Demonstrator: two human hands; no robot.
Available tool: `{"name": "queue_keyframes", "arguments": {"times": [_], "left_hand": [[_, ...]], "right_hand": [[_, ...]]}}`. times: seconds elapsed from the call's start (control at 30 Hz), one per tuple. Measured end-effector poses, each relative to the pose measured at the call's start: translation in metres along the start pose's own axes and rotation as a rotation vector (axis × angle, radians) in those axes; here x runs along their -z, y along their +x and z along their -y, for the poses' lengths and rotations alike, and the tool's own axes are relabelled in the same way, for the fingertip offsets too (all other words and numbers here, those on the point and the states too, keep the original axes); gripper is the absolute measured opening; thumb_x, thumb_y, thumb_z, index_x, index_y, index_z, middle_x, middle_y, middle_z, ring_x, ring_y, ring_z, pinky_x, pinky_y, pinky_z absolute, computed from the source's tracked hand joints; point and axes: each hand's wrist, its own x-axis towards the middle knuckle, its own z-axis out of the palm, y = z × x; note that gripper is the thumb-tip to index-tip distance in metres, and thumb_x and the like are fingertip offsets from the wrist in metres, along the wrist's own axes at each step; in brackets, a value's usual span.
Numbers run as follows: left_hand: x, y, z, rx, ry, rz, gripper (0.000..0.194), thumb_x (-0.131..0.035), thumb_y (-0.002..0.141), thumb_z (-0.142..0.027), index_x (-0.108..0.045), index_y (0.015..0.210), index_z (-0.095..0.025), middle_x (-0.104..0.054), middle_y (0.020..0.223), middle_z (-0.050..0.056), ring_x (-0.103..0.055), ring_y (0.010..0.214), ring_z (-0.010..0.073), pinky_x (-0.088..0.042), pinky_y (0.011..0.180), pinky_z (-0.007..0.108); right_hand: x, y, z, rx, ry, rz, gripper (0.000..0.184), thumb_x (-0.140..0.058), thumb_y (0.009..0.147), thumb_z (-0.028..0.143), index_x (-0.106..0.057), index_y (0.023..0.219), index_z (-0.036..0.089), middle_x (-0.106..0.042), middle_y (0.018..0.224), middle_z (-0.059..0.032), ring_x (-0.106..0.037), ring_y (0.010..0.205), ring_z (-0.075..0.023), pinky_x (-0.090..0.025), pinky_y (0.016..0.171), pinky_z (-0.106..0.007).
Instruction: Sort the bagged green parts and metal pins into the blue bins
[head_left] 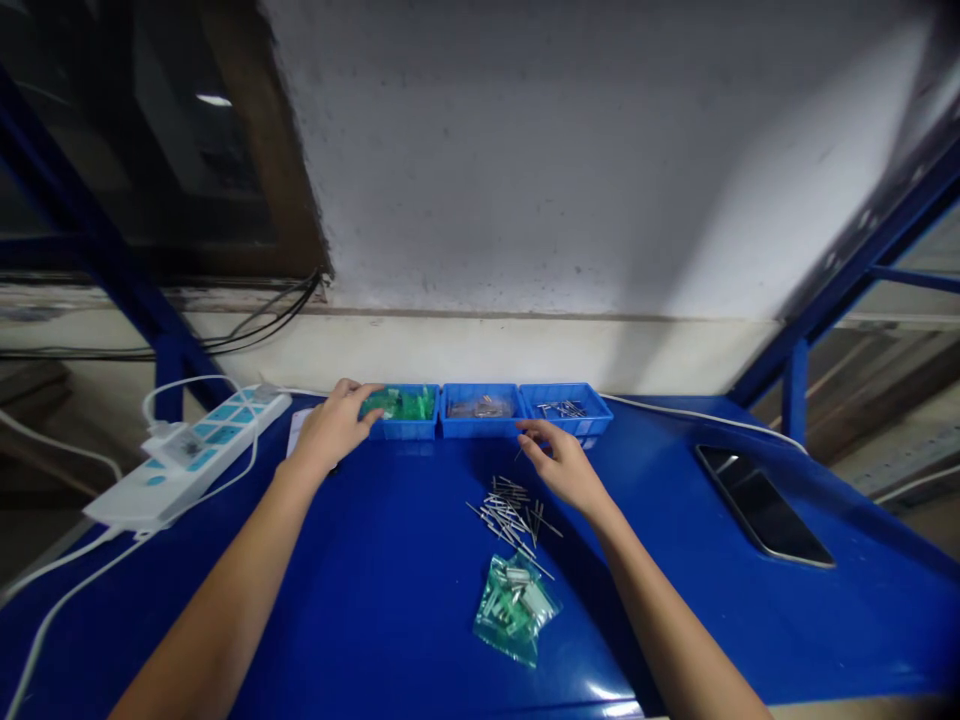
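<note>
My left hand (339, 428) is at the left blue bin (405, 430), thumb and forefinger apart at its near-left corner. Small green plastic bags (411, 403) fill that bin. In front of the right blue bin (570, 425), my right hand (556, 462) has its fingers pinched, and a thin metal piece like a blind rivet shows at the fingertips. Just below that hand lies a loose pile of blind rivets (508, 515) on the blue table (390, 570). Nearer me rests a green clear bag (514, 610) with white and metal parts inside.
A middle blue bin (480, 428) holds clear bags, and the right one contains loose rivets. A white power strip (187, 460) with cables lies on the left. A black phone (761, 505) lies on the right. Blue frame posts and a wall stand behind.
</note>
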Motion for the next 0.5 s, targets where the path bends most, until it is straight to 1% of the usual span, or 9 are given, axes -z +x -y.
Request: {"name": "queue_keyframes", "arguments": {"times": [0.03, 0.07, 0.1, 0.13, 0.2, 0.23, 0.33, 0.4, 0.5], "left_hand": [[-0.001, -0.010, -0.011, 0.014, -0.043, -0.085, 0.039, -0.044, 0.086, -0.034, -0.053, 0.123, -0.027, -0.055, 0.114, 0.009, -0.059, 0.095, 0.0254, -0.044, 0.081, 0.034], [-0.003, -0.022, -0.023, -0.020, -0.103, -0.120, 0.038, -0.041, 0.087, -0.031, -0.054, 0.123, -0.026, -0.056, 0.112, 0.009, -0.058, 0.096, 0.0246, -0.044, 0.082, 0.034], [-0.006, -0.034, -0.036, -0.113, -0.181, -0.088, 0.036, -0.040, 0.088, -0.028, -0.055, 0.121, -0.027, -0.057, 0.110, 0.008, -0.058, 0.095, 0.0233, -0.043, 0.083, 0.033], [-0.011, -0.045, -0.049, -0.243, -0.276, -0.001, 0.034, -0.042, 0.088, -0.027, -0.057, 0.119, -0.030, -0.059, 0.107, 0.006, -0.059, 0.093, 0.0216, -0.043, 0.083, 0.031], [-0.022, -0.064, -0.073, -0.490, -0.428, 0.224, 0.029, -0.050, 0.085, -0.026, -0.061, 0.110, -0.033, -0.062, 0.101, 0.003, -0.058, 0.092, 0.0205, -0.042, 0.081, 0.029], [-0.028, -0.070, -0.083, -0.540, -0.440, 0.299, 0.028, -0.054, 0.083, -0.027, -0.061, 0.109, -0.033, -0.061, 0.100, 0.002, -0.057, 0.094, 0.0213, -0.040, 0.081, 0.030], [-0.039, -0.076, -0.098, -0.521, -0.416, 0.346, 0.012, -0.053, 0.084, -0.028, -0.062, 0.091, -0.025, -0.059, 0.094, 0.004, -0.055, 0.085, 0.0210, -0.037, 0.079, 0.034], [-0.043, -0.075, -0.100, -0.480, -0.380, 0.342, 0.013, -0.047, 0.087, -0.028, -0.057, 0.082, -0.021, -0.056, 0.090, 0.004, -0.053, 0.079, 0.0196, -0.036, 0.077, 0.035], [-0.045, -0.077, -0.093, -0.446, -0.334, 0.348, 0.017, -0.038, 0.091, -0.026, -0.052, 0.083, -0.020, -0.055, 0.089, 0.004, -0.051, 0.079, 0.0193, -0.035, 0.075, 0.035]], "right_hand": [[0.000, 0.000, -0.005, -0.015, 0.001, 0.053, 0.029, -0.046, 0.086, 0.031, -0.062, 0.106, 0.017, -0.067, 0.092, -0.0065, -0.061, 0.082, -0.0185, -0.048, 0.071, -0.031], [0.000, 0.000, -0.010, -0.014, -0.014, 0.107, 0.028, -0.046, 0.086, 0.029, -0.063, 0.105, 0.018, -0.067, 0.093, -0.0068, -0.062, 0.083, -0.0188, -0.048, 0.073, -0.031], [0.000, 0.001, -0.016, 0.001, -0.049, 0.150, 0.026, -0.046, 0.086, 0.026, -0.064, 0.103, 0.018, -0.067, 0.093, -0.0071, -0.062, 0.083, -0.0190, -0.048, 0.074, -0.032], [0.000, 0.001, -0.022, 0.027, -0.099, 0.174, 0.026, -0.046, 0.085, 0.022, -0.065, 0.102, 0.017, -0.067, 0.093, -0.0076, -0.062, 0.083, -0.0192, -0.047, 0.077, -0.033], [0.000, 0.002, -0.034, 0.082, -0.214, 0.167, 0.027, -0.044, 0.084, 0.015, -0.066, 0.101, 0.017, -0.066, 0.094, -0.0089, -0.060, 0.085, -0.0200, -0.046, 0.080, -0.034], [0.000, 0.002, -0.038, 0.101, -0.260, 0.145, 0.028, -0.044, 0.083, 0.013, -0.065, 0.102, 0.016, -0.065, 0.095, -0.0096, -0.059, 0.087, -0.0205, -0.046, 0.081, -0.035], [-0.001, -0.001, -0.042, 0.117, -0.317, 0.104, 0.027, -0.046, 0.084, 0.014, -0.064, 0.104, 0.015, -0.063, 0.096, -0.0101, -0.057, 0.090, -0.0213, -0.045, 0.082, -0.036], [-0.004, -0.005, -0.035, 0.123, -0.307, 0.105, 0.024, -0.046, 0.085, 0.017, -0.064, 0.103, 0.016, -0.062, 0.095, -0.0092, -0.056, 0.090, -0.0209, -0.045, 0.082, -0.036], [-0.010, -0.016, -0.013, 0.168, -0.238, 0.132, 0.022, -0.046, 0.088, 0.021, -0.063, 0.101, 0.018, -0.062, 0.093, -0.0072, -0.055, 0.089, -0.0195, -0.045, 0.080, -0.034]]}}
